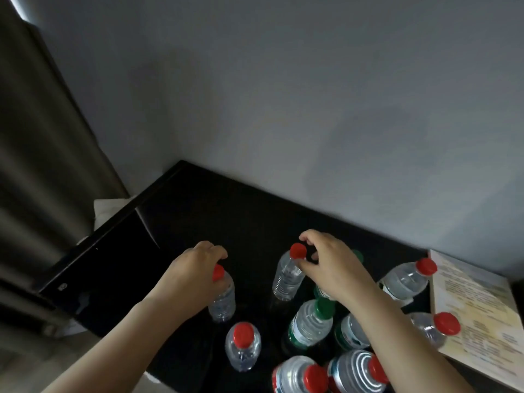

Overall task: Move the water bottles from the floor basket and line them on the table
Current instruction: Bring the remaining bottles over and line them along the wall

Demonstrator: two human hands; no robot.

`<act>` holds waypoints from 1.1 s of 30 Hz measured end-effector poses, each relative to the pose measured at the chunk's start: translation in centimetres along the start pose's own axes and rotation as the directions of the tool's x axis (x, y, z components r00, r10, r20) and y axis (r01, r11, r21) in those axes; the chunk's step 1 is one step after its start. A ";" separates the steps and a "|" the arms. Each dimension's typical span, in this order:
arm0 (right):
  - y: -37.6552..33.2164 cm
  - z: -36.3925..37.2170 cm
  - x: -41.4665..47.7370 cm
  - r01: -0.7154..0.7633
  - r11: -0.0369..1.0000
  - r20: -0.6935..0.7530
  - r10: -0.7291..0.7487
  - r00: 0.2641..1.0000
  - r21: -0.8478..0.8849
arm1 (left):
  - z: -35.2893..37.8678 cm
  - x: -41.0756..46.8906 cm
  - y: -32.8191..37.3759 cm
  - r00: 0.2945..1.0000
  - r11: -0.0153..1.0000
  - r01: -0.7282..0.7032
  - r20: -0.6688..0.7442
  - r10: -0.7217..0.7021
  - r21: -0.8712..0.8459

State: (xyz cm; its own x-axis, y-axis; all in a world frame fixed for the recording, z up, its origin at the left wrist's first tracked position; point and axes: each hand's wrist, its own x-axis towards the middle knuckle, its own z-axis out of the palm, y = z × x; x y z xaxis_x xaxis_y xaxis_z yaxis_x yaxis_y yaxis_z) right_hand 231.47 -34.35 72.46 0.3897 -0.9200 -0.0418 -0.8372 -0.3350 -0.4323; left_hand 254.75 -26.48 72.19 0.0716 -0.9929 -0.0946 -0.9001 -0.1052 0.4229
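Observation:
Several clear water bottles stand on the black table [198,211], most with red caps, some with green. My left hand [192,270] grips the top of a red-capped bottle [224,299] at the left of the group. My right hand [334,268] curls its thumb and fingers round the neck and red cap of another bottle [287,276] in the middle. In front stand a red-capped bottle [242,350] and a green-capped bottle [309,327]. My right forearm hides part of other bottles. The floor basket is out of view.
More red-capped bottles stand at the right [405,282] [431,330] and at the bottom edge [300,375] [357,370]. A printed sheet [479,313] lies on the table's right end. A grey wall backs the table; a curtain [34,143] hangs on the left.

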 end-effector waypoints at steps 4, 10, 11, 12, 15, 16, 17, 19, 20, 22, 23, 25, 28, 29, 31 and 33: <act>0.3 1.6 1.8 -0.024 1.000 0.069 0.025 0.997 -0.015 | 1.1 1.1 -1.0 0.995 0.999 0.036 0.088 -0.036 0.000; 0.3 2.9 2.9 -0.072 0.997 0.095 0.075 0.993 -0.035 | 2.1 3.0 -1.8 0.977 0.999 0.011 0.211 -0.020 0.044; 0.2 3.0 3.0 -0.107 0.994 0.087 0.109 0.990 -0.030 | 2.1 3.2 -2.0 0.972 0.999 0.008 0.233 -0.019 0.049; 0.2 3.1 3.0 -0.147 0.989 0.075 0.148 0.986 -0.024 | 2.0 3.5 -2.3 0.968 0.999 0.003 0.249 -0.015 0.049; 0.1 3.2 3.5 -0.249 0.968 0.038 0.249 0.968 0.004 | 1.7 4.3 -2.7 0.960 0.999 -0.046 0.277 0.039 0.020; -0.1 3.2 3.6 -0.263 0.965 0.031 0.262 0.965 0.015 | 1.6 4.6 -2.7 0.956 0.997 -0.071 0.286 0.065 0.012; -0.3 3.2 3.7 -0.269 0.963 0.024 0.269 0.963 0.017 | 1.3 4.9 -2.9 0.950 0.995 -0.099 0.297 0.091 0.014; -0.9 3.1 3.8 -0.277 0.961 0.011 0.277 0.961 0.010 | 0.8 5.7 -3.4 0.942 0.991 -0.133 0.309 0.128 -0.004; -1.2 3.1 3.8 -0.279 0.960 0.003 0.279 0.960 0.006 | 0.6 6.2 -3.8 0.942 0.991 -0.134 0.308 0.134 -0.023; -2.0 3.1 4.0 -0.297 0.955 -0.028 0.298 0.954 0.020 | -0.3 7.1 -4.7 0.940 0.988 -0.145 0.304 0.155 -0.055; -2.4 3.1 4.2 -0.302 0.953 -0.045 0.303 0.952 0.036 | -0.7 7.6 -5.0 0.938 0.985 -0.157 0.301 0.169 -0.064; -3.5 3.0 4.7 -0.297 0.952 -0.070 0.302 0.951 0.068 | -1.9 8.8 -5.7 0.939 0.979 -0.187 0.278 0.202 -0.080; -5.3 2.6 5.9 -0.294 0.950 -0.100 0.304 0.947 0.103 | -3.4 10.9 -6.8 0.935 0.966 -0.245 0.246 0.257 -0.079; -5.8 2.5 6.4 -0.298 0.947 -0.111 0.310 0.944 0.117 | -3.9 11.7 -7.3 0.932 0.962 -0.260 0.240 0.271 -0.077; -6.9 2.4 7.3 -0.305 0.942 -0.124 0.322 0.939 0.139 | -4.7 13.3 -8.5 0.928 0.955 -0.284 0.229 0.295 -0.079; -7.8 2.7 8.3 -0.307 0.939 -0.122 0.327 0.937 0.157 | -5.4 15.2 -9.7 0.921 0.949 -0.310 0.228 0.316 -0.066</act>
State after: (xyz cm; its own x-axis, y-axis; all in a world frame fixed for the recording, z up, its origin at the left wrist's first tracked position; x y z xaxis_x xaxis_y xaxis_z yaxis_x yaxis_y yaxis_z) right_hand 242.25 -38.78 73.08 0.0449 -0.9965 -0.0702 -0.8451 -0.0004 -0.5346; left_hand 266.89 -40.85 71.51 -0.3169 -0.9351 -0.1587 -0.8476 0.2041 0.4898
